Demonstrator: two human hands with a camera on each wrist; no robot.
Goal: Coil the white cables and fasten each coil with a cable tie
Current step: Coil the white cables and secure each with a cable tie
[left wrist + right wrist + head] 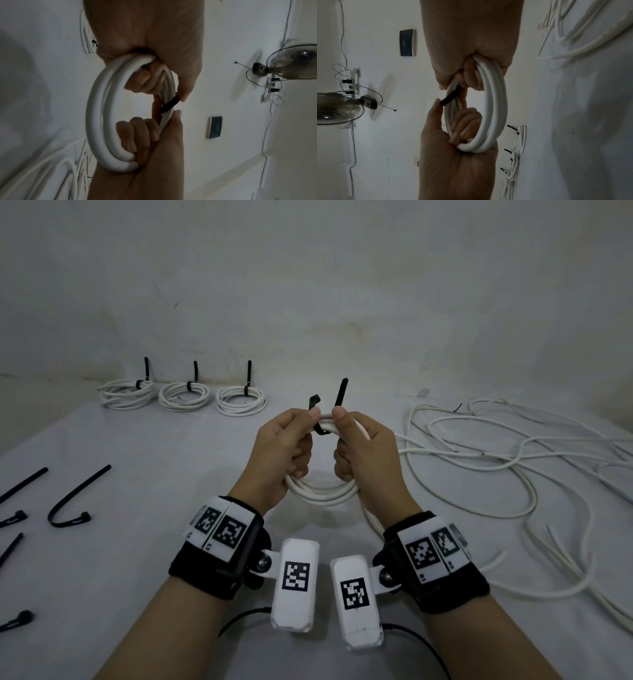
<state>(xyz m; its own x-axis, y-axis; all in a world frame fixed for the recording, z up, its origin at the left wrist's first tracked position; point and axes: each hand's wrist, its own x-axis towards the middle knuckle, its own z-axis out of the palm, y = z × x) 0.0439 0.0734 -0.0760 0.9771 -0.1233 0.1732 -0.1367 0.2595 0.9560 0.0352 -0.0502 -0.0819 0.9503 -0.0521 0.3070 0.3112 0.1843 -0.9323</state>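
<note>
Two white camera modules (298,582) with black-and-white markers are seen nearest the lens, strapped below the wrists on black bands. Just beyond them, a white cable coil (320,491) is held up above the bench (154,467) between both hands. The left hand (279,451) is curled round the coil's left side, its thumb and forefinger pinching the head end of a black cable tie (317,419). The right hand (368,453) is curled round the right side, and the tie's tail, which stands upright, is pinched by its thumb. The tie is passed under the top of the coil, its two ends apart and unjoined. In the wrist views the black strap (170,103) is seen lying across the bundled strands.

Three tied coils (185,394) are lined up at the back left of the bench. Loose white cables (479,460) are spread out on the right. Spare black ties (73,498) lie at the left edge.
</note>
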